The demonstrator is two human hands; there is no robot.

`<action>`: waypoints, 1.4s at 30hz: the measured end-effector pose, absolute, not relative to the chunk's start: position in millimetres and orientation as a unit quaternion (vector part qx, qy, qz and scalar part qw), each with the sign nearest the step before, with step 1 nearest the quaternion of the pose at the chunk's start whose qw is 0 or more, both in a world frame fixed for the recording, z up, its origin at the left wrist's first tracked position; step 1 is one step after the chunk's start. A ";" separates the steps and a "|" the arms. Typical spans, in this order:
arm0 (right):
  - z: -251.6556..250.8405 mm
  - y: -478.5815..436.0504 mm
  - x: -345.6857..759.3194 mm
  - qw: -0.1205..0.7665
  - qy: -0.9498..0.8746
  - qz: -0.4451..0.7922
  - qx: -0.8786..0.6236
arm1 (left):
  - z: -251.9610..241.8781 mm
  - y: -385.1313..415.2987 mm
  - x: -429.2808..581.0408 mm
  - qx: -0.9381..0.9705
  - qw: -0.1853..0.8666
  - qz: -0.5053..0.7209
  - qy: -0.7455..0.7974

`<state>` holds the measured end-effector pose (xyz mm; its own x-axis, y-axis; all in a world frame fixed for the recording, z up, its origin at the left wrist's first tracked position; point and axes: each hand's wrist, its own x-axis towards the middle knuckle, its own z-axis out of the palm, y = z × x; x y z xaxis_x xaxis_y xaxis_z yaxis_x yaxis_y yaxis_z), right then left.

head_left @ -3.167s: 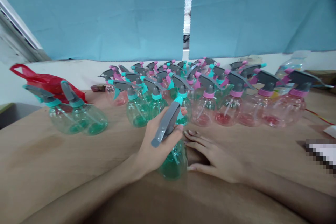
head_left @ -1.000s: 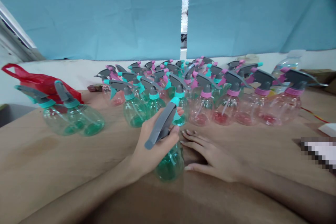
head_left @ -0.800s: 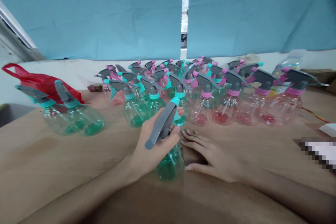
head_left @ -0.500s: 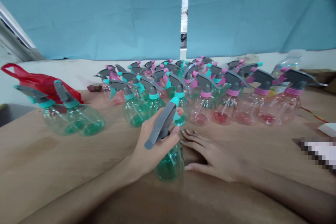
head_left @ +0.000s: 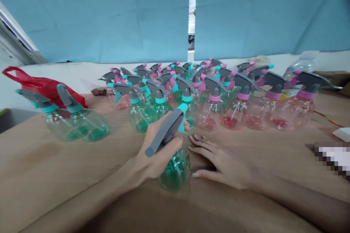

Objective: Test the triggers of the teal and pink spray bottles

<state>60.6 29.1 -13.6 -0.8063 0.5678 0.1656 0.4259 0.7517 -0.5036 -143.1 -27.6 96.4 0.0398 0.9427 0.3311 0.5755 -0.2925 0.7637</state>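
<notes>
My left hand [head_left: 157, 151] is wrapped round the neck of a green spray bottle [head_left: 175, 174] with a grey and teal trigger head. Its nozzle points away from me, and the fingers behind the head are partly hidden. Just to the right, my right hand [head_left: 216, 160] lies palm down on the wooden table [head_left: 115, 200], fingers spread, holding nothing. Beyond both hands stand several more spray bottles: green ones such as a teal-collared bottle [head_left: 140, 116], and pink ones such as a pink-collared bottle [head_left: 210, 116].
Two green spray bottles [head_left: 94, 127] stand apart at the left, before a red plastic bag [head_left: 49, 87]. A blurred-out flat object [head_left: 335, 158] lies at the right edge. A clear plastic container [head_left: 302, 63] is at the back right. Blue sheeting [head_left: 95, 18] covers the wall behind.
The spray bottle in my left hand has shifted slightly left and its head leans a little more toward me. My right hand stays in place.
</notes>
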 end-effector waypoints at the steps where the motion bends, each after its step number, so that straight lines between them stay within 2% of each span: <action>1: -13.9 29.1 60.7 0.157 -0.922 0.228 -0.269 | 96.3 -27.5 -143.2 0.693 0.230 0.412 0.545; 17: -15.5 29.3 60.5 0.165 -0.924 0.221 -0.263 | 95.0 -28.0 -141.2 0.688 0.228 0.419 0.547; 24: -13.5 29.2 59.7 0.135 -0.929 0.206 -0.277 | 87.0 -28.2 -139.8 0.679 0.220 0.442 0.543; 42: -15.1 29.2 60.2 0.149 -0.926 0.213 -0.273 | 87.5 -29.3 -138.0 0.667 0.215 0.445 0.557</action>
